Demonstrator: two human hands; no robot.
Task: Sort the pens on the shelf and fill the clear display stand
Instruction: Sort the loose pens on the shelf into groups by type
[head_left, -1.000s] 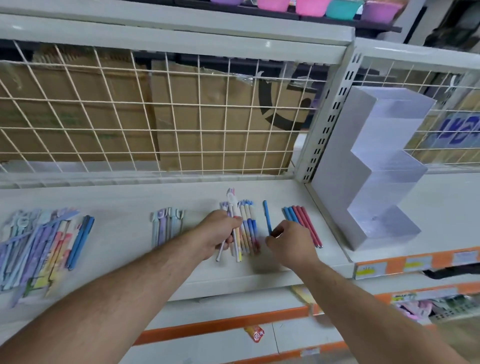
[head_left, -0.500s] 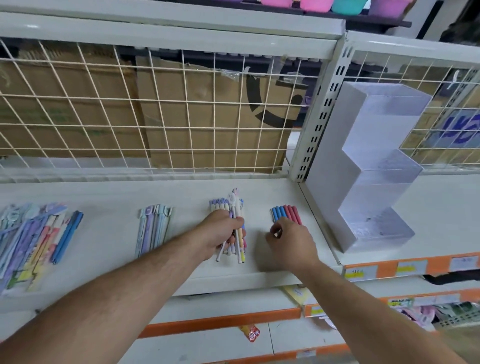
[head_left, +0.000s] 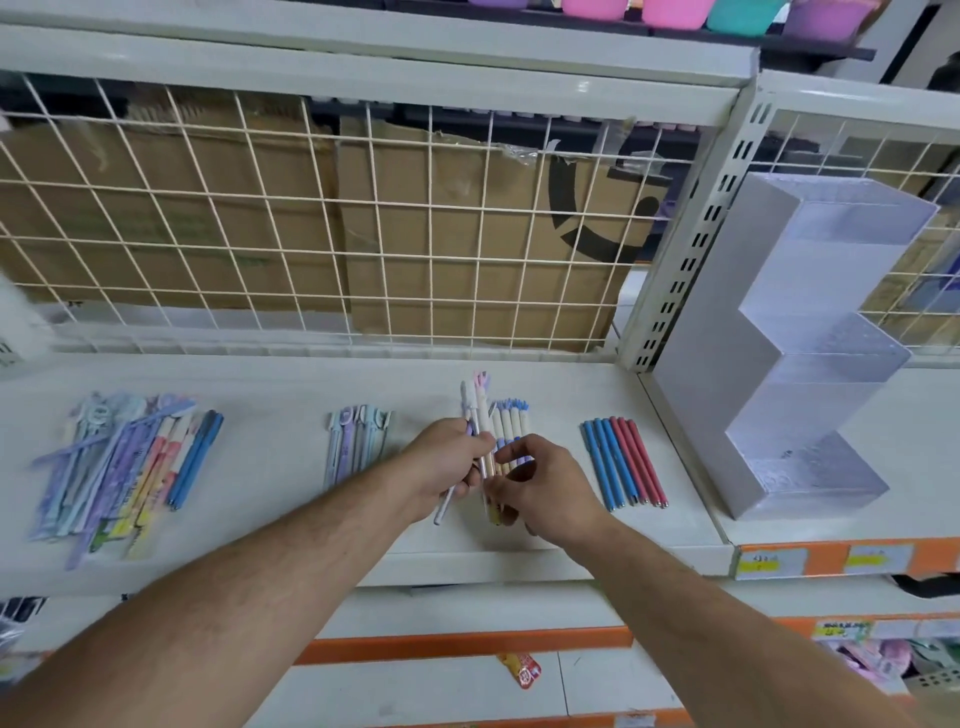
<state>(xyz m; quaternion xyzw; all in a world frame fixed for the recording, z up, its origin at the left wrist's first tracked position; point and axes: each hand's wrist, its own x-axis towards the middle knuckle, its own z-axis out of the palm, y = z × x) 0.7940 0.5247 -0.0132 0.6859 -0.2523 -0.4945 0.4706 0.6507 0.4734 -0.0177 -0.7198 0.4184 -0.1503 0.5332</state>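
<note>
Step in hand: sorting, I judge. The pens are being split by kind, and filling the stand has not begun.

Left hand: fingers curled round a bundle of slim white and lilac pens. Their caps point away toward the cream wire grid, and one white barrel sticks out below the fist.

Right hand: fingers bent, with thumb and forefinger closing on the cream pens with blue caps. These touch the bundle on its right side (I cannot tell if they lie on the shelf or are lifted off it).

Sorted groups: a row of blue and red pens lies side by side, between the hands and the stand. A small set of pastel pens lies just left of the left hand.

Unsorted: a mixed heap of pens lies at the far left of the white metal shelf, well apart from the hands.

Stand: the clear stepped plastic display stand sits upright in the right-hand bay, past the slotted post. I see no pens in its tiers.

Next move, my reading: draw the cream pens clear of the bundle and lay them down as their own row. That calls for a light pinch near their lower ends while the left hand holds firm.

Risk: the pens are thin, smooth and packed close, so a neighbour may slide out with them or roll toward the shelf edge.
</note>
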